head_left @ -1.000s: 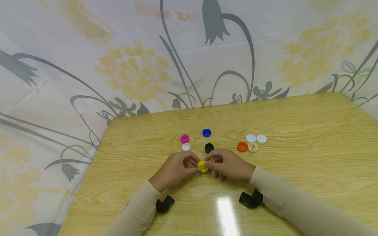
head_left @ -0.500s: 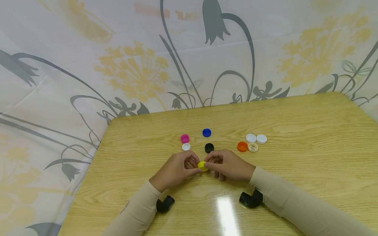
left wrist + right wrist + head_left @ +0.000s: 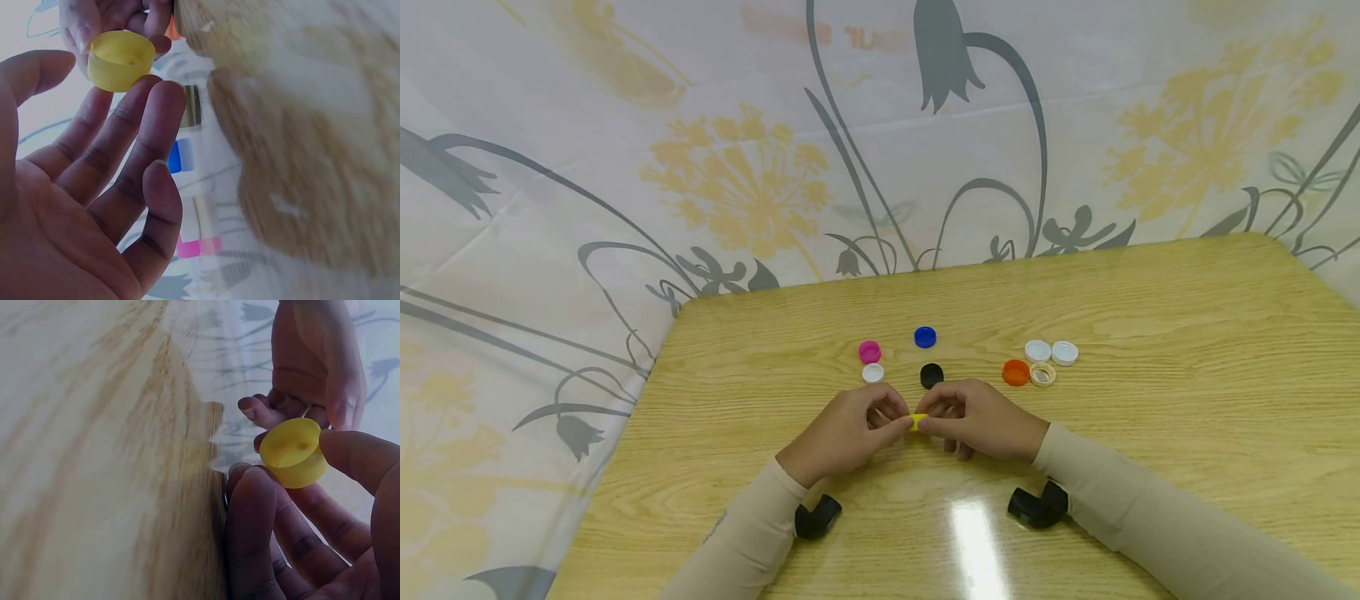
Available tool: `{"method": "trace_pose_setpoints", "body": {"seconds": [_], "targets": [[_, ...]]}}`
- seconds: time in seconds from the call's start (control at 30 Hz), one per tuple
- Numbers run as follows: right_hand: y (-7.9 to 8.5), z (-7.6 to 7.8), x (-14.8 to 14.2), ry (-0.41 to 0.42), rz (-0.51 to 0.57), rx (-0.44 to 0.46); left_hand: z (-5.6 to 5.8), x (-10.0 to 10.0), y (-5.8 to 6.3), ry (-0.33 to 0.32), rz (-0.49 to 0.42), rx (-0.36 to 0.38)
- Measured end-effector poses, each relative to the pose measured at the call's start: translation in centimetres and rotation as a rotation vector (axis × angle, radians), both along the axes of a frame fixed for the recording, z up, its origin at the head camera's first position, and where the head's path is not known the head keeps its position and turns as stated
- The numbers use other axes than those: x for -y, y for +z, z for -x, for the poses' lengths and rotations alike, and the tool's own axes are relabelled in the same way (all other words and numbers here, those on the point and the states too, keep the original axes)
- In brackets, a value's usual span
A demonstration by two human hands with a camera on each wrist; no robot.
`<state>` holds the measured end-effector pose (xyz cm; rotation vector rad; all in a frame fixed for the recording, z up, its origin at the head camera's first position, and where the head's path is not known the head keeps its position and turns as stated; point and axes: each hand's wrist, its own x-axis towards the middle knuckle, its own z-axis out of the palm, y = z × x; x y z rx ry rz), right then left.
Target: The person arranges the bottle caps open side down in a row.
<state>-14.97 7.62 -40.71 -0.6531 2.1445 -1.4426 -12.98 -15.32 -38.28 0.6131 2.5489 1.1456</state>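
A yellow bottle cap (image 3: 918, 422) is between the two hands, over the near middle of the table. My right hand (image 3: 981, 421) pinches it, thumb on one side and fingertips on the other, as the right wrist view shows. My left hand (image 3: 848, 433) has loosely bent fingers touching the cap (image 3: 122, 61). Its thumb (image 3: 47, 72) stands a little apart from the cap in the left wrist view. A black cap (image 3: 932, 376) lies just beyond the hands. White (image 3: 872, 373) and pink (image 3: 869, 352) caps are beyond the left hand.
A blue cap (image 3: 925, 337) lies farther back. To the right sit an orange cap (image 3: 1016, 372), a cream cap (image 3: 1042, 375) and two white caps (image 3: 1037, 351). Black curved devices (image 3: 1037, 504) are at the wrists. A patterned cloth (image 3: 880, 142) stands behind the wooden table (image 3: 1187, 375).
The yellow cap has turned between the fingers, from its round face showing to nearly edge-on in the head view. The left thumb has shifted slightly upward. The other caps have stayed put.
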Motion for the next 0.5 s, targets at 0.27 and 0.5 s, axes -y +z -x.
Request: {"method": "trace_pose_setpoints", "body": {"seconds": [0.27, 0.5], "targets": [[0.3, 0.1, 0.2, 0.0, 0.011, -0.012, 0.1, 0.2, 0.3, 0.002, -0.004, 0.011], [0.4, -0.3, 1.2, 0.012, 0.034, -0.039, -0.3, 1.0, 0.8, 0.019, -0.001, 0.014]]}}
